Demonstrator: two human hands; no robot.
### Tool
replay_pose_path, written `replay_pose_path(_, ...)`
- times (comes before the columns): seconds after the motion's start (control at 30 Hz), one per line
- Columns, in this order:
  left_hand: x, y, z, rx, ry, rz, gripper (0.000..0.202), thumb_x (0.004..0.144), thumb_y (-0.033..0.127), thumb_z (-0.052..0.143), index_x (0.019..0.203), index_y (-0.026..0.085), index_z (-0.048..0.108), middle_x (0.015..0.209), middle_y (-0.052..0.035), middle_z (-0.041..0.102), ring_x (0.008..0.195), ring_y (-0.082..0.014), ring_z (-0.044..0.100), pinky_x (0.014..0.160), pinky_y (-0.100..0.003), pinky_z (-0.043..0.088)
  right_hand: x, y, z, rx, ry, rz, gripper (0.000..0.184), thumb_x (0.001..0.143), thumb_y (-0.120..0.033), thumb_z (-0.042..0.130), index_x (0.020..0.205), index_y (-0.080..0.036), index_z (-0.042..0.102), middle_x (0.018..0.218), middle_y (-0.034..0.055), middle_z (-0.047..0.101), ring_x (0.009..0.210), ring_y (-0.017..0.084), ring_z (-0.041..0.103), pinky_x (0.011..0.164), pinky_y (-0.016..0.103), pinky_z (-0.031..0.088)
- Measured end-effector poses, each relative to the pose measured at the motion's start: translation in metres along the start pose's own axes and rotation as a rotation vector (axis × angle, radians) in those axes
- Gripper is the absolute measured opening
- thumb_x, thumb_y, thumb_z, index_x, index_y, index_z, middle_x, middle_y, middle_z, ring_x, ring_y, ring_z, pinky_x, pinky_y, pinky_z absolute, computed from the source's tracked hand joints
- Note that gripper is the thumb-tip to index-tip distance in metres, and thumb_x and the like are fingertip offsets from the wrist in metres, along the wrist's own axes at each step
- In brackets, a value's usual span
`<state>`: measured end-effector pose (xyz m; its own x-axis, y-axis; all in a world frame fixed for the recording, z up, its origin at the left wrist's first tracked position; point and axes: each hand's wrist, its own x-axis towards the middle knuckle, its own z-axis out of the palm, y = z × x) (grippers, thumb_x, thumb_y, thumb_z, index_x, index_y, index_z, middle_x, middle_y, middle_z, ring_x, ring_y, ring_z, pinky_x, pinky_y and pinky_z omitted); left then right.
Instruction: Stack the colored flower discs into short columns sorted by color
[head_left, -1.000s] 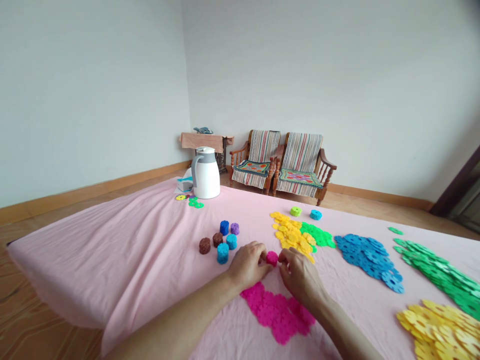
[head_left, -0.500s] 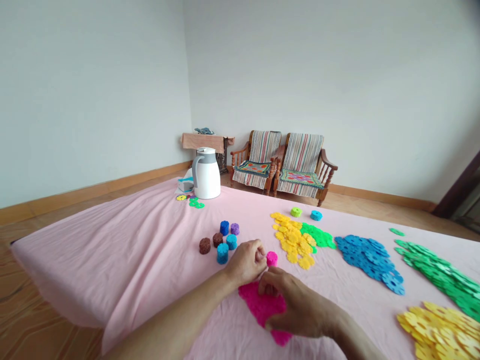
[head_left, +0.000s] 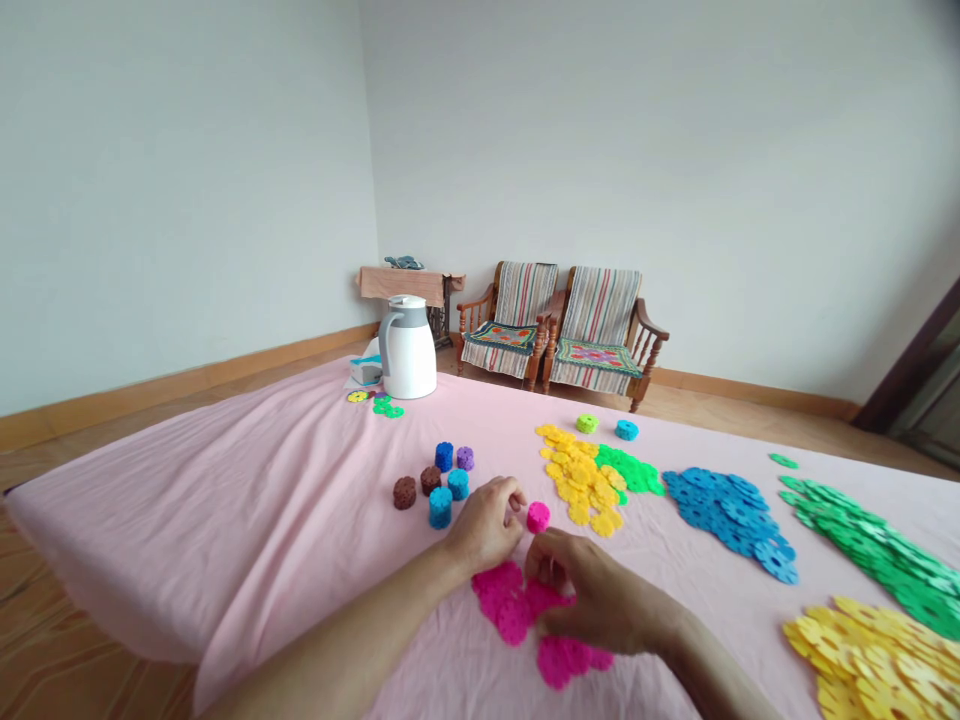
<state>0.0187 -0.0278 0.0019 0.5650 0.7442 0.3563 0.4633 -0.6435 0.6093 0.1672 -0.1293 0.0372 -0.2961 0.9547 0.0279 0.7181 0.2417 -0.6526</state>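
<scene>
Pink flower-shaped discs [head_left: 513, 618] lie in a loose pile on the cloth at the front centre. Over this pile hovers my right hand [head_left: 592, 590], its fingers curled and its thumb held apart from them. I see nothing held in it; part of the pile is hidden beneath it. My left hand [head_left: 486, 522] rests just left of a short upright pink disc stack [head_left: 538, 517]. A gap shows between its bent index finger and thumb, with nothing visible in it. Left of that hand stand light blue stacks [head_left: 440, 508] and brown stacks [head_left: 405, 492].
The pink cloth [head_left: 300, 520] has folds on its left. A white jug [head_left: 409, 350] stands at the back beside a small box [head_left: 366, 371]. Yellow discs [head_left: 577, 475], blue discs [head_left: 731, 520] and green discs [head_left: 870, 540] lie in piles on the right. Two wooden chairs [head_left: 600, 330] stand beyond.
The pink discs have spread apart under my right hand, with some now further toward the front right. My left index finger and thumb have parted beside the pink stack. The view has shifted slightly.
</scene>
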Motion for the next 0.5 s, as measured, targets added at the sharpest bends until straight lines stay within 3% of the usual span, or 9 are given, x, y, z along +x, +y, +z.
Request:
replay_pose_path(0.2,-0.001,0.003,-0.001,-0.010,-0.035,0.050,0.026,0.064,0.010,0.054,0.088,0.019,0.057,0.091,-0.0023,0.060,0.086,-0.0176,0.056,0.077,-0.026,0.043,0.001,0.001,0.002,0.007,-0.007,0.019,0.020,0.056,-0.007,0.049,0.071,-0.017,0.057,0.071,-0.0020,0.055,0.063,0.009,0.046,0.054,0.018,0.033)
replay_pose_path(0.37,-0.001,0.001,0.002,-0.019,-0.018,0.061,0.027,0.065,0.015,0.060,0.092,0.019,0.059,0.093,-0.0024,0.060,0.087,-0.0180,0.057,0.080,-0.027,0.043,0.006,0.009,-0.001,0.094,-0.004,0.026,0.015,0.063,-0.009,0.050,0.067,-0.017,0.063,0.062,-0.0024,0.056,0.057,0.009,0.046,0.051,0.019,0.033)
replay_pose_path(0.5,-0.001,0.001,0.004,-0.037,-0.012,0.057,0.021,0.072,0.023,0.060,0.093,0.019,0.061,0.093,-0.0034,0.061,0.086,-0.0180,0.058,0.078,-0.027,0.044,0.016,0.018,0.000,0.113,0.273,0.033,0.018,0.072,-0.018,0.051,0.068,-0.017,0.068,0.068,0.0021,0.062,0.063,0.012,0.053,0.057,0.022,0.037)
